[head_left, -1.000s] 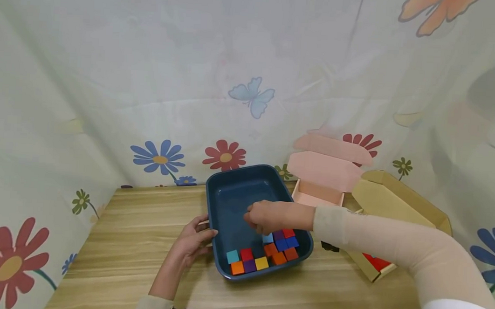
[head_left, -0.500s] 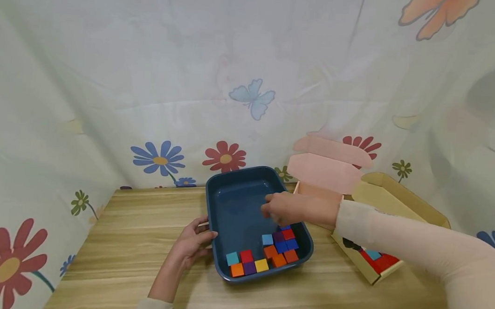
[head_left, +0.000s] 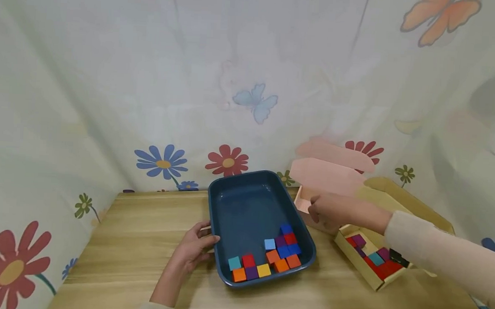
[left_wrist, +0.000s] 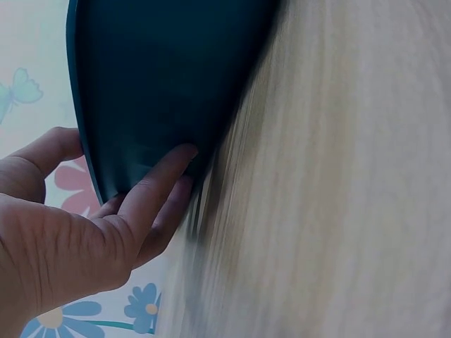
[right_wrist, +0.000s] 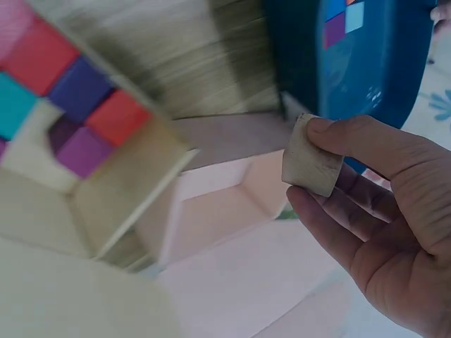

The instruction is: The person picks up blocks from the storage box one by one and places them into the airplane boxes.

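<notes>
Above the table (head_left: 142,233), the right hand (right_wrist: 405,232) pinches 1 block (right_wrist: 310,160) — partly hidden.

The wooden block (right_wrist: 312,158) is pale tan. The tray (head_left: 244,212) is dark blue; its cubes (head_left: 283,251) are orange, red, yellow, purple, teal, light blue and deep blue. One box (head_left: 326,176) is pale pink, one carton (head_left: 356,265) tan. Tan wood grain streaks the table (head_left: 142,242). The white curtain (head_left: 118,63) bears red, blue and green flowers (head_left: 228,162) with blue and orange butterflies (head_left: 257,102).
</notes>
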### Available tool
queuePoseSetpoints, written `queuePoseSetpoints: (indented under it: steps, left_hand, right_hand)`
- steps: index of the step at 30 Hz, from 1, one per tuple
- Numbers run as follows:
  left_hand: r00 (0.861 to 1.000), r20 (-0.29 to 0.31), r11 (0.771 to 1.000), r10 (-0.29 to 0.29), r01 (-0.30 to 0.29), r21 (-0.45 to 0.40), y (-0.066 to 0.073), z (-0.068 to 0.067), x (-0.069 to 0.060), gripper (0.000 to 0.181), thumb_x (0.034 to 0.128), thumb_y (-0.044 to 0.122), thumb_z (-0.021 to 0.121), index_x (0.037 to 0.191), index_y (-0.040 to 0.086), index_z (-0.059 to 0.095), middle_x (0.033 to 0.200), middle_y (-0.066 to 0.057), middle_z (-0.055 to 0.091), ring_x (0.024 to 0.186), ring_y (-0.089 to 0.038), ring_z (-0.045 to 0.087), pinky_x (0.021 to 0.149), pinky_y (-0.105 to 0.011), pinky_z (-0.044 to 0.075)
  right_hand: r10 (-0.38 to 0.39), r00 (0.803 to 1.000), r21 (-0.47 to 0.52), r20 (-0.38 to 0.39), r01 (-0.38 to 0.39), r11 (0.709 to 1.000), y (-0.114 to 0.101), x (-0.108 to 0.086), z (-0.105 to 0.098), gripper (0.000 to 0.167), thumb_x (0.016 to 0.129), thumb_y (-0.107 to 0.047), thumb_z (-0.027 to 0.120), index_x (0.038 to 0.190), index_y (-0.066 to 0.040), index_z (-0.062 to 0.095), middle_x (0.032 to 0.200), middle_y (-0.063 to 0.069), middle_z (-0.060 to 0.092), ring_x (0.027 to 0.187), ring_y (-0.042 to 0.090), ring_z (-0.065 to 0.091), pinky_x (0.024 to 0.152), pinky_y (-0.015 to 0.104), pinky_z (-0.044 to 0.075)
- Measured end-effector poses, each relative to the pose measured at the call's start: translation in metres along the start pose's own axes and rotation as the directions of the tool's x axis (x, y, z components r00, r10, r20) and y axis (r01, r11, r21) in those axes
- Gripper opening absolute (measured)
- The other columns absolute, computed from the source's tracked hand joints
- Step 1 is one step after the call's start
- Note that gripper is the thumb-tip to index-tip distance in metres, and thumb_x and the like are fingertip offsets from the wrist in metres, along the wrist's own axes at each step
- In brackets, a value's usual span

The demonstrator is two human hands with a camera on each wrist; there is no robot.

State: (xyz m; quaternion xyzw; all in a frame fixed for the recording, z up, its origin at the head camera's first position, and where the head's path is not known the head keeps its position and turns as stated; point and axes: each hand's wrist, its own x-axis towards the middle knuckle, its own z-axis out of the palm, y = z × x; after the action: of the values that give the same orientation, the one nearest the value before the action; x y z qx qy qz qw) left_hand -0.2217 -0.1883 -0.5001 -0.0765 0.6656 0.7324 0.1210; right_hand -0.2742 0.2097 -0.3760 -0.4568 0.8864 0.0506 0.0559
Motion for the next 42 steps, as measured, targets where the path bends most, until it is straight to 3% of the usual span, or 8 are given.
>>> queuePoseSetpoints:
  steps: [5,10,17,19,23,29,34,42]
  left_hand:
    - [1.000,0.014,1.000,0.003,-0.003,-0.013,-0.004,0.005,-0.001,0.073,0.0897,-0.002,0.068,0.153,0.000,0.032,0.149,-0.031,0.040,0.113,-0.036,0.060,0.082,-0.051,0.057]
    - [1.000,0.004,1.000,0.017,-0.017,-0.015,-0.001,0.007,0.000,0.073,0.0891,-0.001,0.070,0.153,0.000,0.033,0.148,-0.031,0.040,0.112,-0.036,0.061,0.082,-0.051,0.057]
    - [1.000,-0.005,1.000,0.002,-0.002,-0.006,0.000,0.004,-0.001,0.073,0.0897,-0.001,0.069,0.153,-0.001,0.033,0.149,-0.031,0.040,0.111,-0.035,0.061,0.082,-0.051,0.057]
    - [1.000,-0.001,1.000,0.003,-0.003,-0.010,0.000,0.003,-0.001,0.073,0.0897,-0.001,0.069,0.153,-0.001,0.032,0.149,-0.032,0.039,0.112,-0.036,0.060,0.083,-0.051,0.057]
    - [1.000,0.003,1.000,0.004,-0.004,-0.001,0.002,0.002,-0.002,0.075,0.0893,-0.001,0.070,0.153,-0.002,0.031,0.149,-0.033,0.038,0.113,-0.035,0.060,0.083,-0.051,0.057]
    - [1.000,0.011,1.000,0.000,0.000,0.001,0.004,0.000,0.000,0.074,0.0890,-0.001,0.070,0.153,-0.001,0.031,0.149,-0.032,0.039,0.111,-0.033,0.062,0.083,-0.050,0.057]
    - [0.999,0.041,1.000,0.020,-0.020,-0.017,0.004,0.001,-0.001,0.075,0.0904,-0.001,0.068,0.154,-0.003,0.028,0.150,-0.034,0.035,0.113,-0.035,0.060,0.083,-0.051,0.057]
    - [0.999,0.042,1.000,0.012,-0.011,-0.023,0.004,0.002,-0.003,0.077,0.0906,-0.001,0.068,0.155,-0.003,0.026,0.150,-0.034,0.034,0.114,-0.035,0.060,0.084,-0.053,0.056]
  right_hand:
    - [0.074,0.995,0.090,0.068,-0.080,0.993,0.013,-0.035,0.005,0.023,0.073,0.006,0.078,0.076,-0.015,0.071,0.076,-0.008,0.054,0.063,0.008,0.048,0.059,0.022,0.047]
    - [0.151,0.981,0.077,0.119,-0.161,0.984,0.027,-0.064,0.012,0.026,0.070,0.006,0.079,0.072,-0.017,0.067,0.071,-0.011,0.054,0.061,0.006,0.045,0.056,0.022,0.045]
    - [0.158,0.986,-0.098,0.055,-0.152,0.983,0.033,-0.086,0.032,0.027,0.074,0.002,0.083,0.071,-0.017,0.064,0.070,-0.007,0.051,0.059,0.009,0.043,0.054,0.024,0.045]
    - [0.161,0.986,-0.206,0.037,-0.150,0.967,0.033,-0.090,0.039,0.027,0.075,-0.005,0.086,0.071,-0.017,0.062,0.069,-0.006,0.051,0.059,0.011,0.042,0.054,0.023,0.044]
    - [0.143,0.989,-0.310,-0.025,-0.144,0.940,0.031,-0.093,0.057,0.028,0.075,-0.008,0.087,0.070,-0.016,0.060,0.070,-0.003,0.052,0.060,0.012,0.043,0.054,0.025,0.046]
    - [0.151,0.985,-0.146,-0.080,-0.161,0.976,0.033,-0.092,0.080,0.035,0.068,-0.001,0.087,0.071,-0.015,0.055,0.071,-0.002,0.053,0.061,0.013,0.052,0.056,0.032,0.050]
    - [0.183,0.980,-0.059,-0.080,-0.187,0.980,0.039,-0.091,0.088,0.041,0.061,0.003,0.089,0.080,-0.010,0.056,0.076,0.001,0.055,0.066,0.016,0.056,0.058,0.034,0.051]
    - [0.119,0.983,-0.053,-0.140,-0.127,0.990,0.042,-0.094,0.093,0.039,0.072,-0.003,0.088,0.098,-0.009,0.059,0.092,0.004,0.061,0.080,0.022,0.063,0.071,0.039,0.056]
